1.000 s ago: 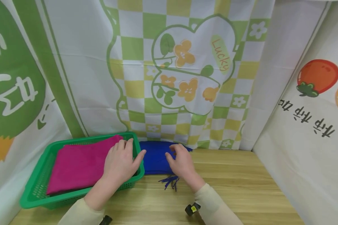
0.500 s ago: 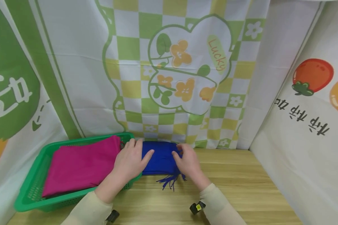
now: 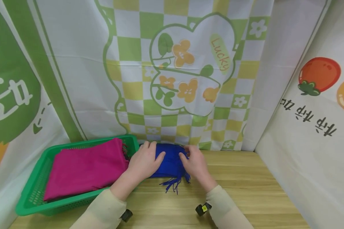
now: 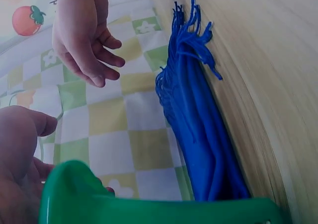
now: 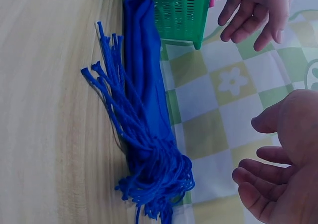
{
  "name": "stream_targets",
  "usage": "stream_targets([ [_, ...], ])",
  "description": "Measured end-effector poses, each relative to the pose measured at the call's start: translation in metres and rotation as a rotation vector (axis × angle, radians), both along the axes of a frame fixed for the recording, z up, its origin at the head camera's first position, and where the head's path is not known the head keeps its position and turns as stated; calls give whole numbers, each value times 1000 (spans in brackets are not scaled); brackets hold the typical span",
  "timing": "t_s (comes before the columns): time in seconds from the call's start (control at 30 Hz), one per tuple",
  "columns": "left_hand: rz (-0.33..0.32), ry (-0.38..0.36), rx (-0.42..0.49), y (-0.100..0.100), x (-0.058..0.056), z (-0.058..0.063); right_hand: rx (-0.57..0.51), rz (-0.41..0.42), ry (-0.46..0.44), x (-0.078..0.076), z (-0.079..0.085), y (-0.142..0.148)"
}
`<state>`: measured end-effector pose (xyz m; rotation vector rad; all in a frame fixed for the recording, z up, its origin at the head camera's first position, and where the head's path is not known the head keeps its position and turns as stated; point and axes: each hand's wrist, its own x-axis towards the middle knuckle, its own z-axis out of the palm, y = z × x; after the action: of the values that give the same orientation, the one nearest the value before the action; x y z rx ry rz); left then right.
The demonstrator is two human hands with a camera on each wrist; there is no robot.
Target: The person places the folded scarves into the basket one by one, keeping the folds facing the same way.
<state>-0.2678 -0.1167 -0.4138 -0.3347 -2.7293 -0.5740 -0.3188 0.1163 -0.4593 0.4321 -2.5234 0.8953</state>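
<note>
A folded blue scarf (image 3: 168, 163) with a fringe (image 3: 173, 184) lies on the wooden table against the backdrop, just right of a green basket (image 3: 31, 197). My left hand (image 3: 145, 160) hovers over the scarf's left part, fingers relaxed and spread. Over its right part is my right hand (image 3: 195, 162), fingers loosely bent. In the wrist views both hands, the left (image 5: 253, 10) and the right (image 4: 84, 35), stand a little off the blue scarf (image 4: 198, 134) and hold nothing.
The green basket holds a folded magenta cloth (image 3: 86, 167) and sits at the table's left. Printed fabric walls (image 3: 172, 73) close in the back and both sides. Bare wooden table (image 3: 246, 190) stretches to the right and front.
My left hand has moved right, off the basket corner, to above the blue scarf. The right hand shifted slightly farther back over the scarf.
</note>
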Motion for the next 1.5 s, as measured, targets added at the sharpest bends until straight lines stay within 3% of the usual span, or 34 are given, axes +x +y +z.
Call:
stream_targets([
  [0.4,25,-162,-59,15,-12,-2,7,-38,-136,-5,-6,5],
  [0.77,30,-273,-34,27,-25,-8,13,-12,-218,-13,-10,5],
  [1.23,183,-385,-44,51,-28,-19,7,-41,-352,-35,-12,1],
  [1.5,286,-367,-41,57,-34,-30,98,-51,-401,-42,-14,-3],
])
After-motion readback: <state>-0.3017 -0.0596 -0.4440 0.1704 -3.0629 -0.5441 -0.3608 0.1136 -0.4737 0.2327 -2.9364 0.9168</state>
